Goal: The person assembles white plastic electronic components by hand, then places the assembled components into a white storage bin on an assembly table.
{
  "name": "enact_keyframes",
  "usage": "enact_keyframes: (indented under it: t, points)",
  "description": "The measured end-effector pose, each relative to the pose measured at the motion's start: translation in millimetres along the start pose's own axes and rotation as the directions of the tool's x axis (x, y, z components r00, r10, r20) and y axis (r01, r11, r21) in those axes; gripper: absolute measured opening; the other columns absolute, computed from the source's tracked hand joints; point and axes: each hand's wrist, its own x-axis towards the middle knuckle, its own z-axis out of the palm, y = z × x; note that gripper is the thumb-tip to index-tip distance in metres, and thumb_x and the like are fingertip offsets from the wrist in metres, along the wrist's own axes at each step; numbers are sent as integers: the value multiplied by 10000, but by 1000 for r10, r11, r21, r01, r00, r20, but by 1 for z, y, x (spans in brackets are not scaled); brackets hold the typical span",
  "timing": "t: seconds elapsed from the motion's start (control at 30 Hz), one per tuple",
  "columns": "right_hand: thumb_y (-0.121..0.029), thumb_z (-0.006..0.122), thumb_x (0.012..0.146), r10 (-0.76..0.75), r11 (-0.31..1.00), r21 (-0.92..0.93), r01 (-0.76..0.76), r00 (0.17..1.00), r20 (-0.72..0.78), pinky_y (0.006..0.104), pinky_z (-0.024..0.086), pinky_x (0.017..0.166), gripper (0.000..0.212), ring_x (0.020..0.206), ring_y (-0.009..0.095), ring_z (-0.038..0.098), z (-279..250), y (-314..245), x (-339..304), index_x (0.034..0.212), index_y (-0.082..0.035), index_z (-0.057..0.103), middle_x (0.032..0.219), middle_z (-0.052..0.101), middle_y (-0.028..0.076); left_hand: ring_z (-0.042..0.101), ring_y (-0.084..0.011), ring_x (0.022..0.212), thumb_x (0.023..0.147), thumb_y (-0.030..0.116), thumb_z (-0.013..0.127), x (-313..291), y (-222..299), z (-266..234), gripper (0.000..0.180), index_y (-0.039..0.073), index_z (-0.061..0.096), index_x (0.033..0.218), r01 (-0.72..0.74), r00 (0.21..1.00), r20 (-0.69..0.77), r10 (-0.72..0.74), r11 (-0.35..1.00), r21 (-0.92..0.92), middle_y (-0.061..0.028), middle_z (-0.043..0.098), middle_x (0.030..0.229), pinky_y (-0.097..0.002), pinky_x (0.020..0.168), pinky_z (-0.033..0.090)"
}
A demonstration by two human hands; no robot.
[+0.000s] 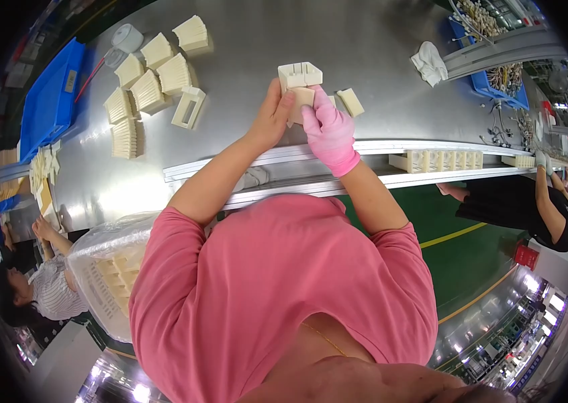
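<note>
Currently, we hold the cream housing (301, 74) between our bare left hand (270, 115) and gloved right hand (331, 132), its open end beyond the grip, and judge it light and stiff, best held by its sides.

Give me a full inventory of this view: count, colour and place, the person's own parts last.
Table: one, metallic grey, across the upper view
Held pieces: at least one, cream, in both hands
Small block: one, cream, right of the hands
Stacks: seven, cream, table's left side
Open frame: one, cream, beside the stacks
Tray: one, blue, far left
Cloth: one, white, right
Bins: two, blue, upper right
Wires: many, mixed colours, in and near bins
Crate: one, whitish, plastic-covered, lower left
Co-workers: at least two, left and right
Shirt: one, pink, centre
Left hand: one, bare, centre
Right hand: one, pink-gloved, centre
</note>
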Motion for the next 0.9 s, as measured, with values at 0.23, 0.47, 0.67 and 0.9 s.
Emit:
enact_keyframes:
  t: [0.23, 0.47, 0.67, 0.9]
  points:
    - [-108, 575, 760, 16, 996, -87, -9, 997, 79, 317, 459, 525, 432, 572, 256, 571, -4, -2, 5, 1174, -99, 456, 731, 591, 107, 437, -112, 947, 920, 267, 367, 0, -2, -2, 325, 54, 345, 1164, 1, 1000, 21, -1, 1000, 6, -57, 473, 1031, -248, 817, 369]
    - [-176, 540, 763, 278, 922, 114, -369, 839, 468, 337, 465, 597, 327, 647, 242, 586, -31, -23, 22, 1085, -119, 524, 719, 600, 87, 522, -139, 843, 900, 240, 411, 3, -7, -6, 351, 57, 314, 1183, 299, 948, 134, -288, 951, -72, -95, 480, 1022, -257, 661, 463]
    - [-48, 533, 733, 190, 970, 120, -210, 969, 158, 244, 434, 725, 434, 788, 127, 544, -48, -1, 19, 1166, -40, 491, 924, 582, 74, 609, -218, 709, 876, 242, 457, -2, 8, 0, 345, 60, 332, 1141, 497, 832, 412, -372, 830, -253, -116, 556, 871, -296, 456, 506]
    - [-279, 644, 693, 252, 840, 189, -508, 674, 694, 281, 357, 888, 640, 1016, 175, 485, -77, -6, 12, 1252, -70, 413, 1114, 524, 99, 570, -238, 868, 872, 314, 438, 1, 16, -24, 318, 15, 544, 850, 317, 765, 505, -400, 916, 245, -112, 587, 826, -335, 736, 447]
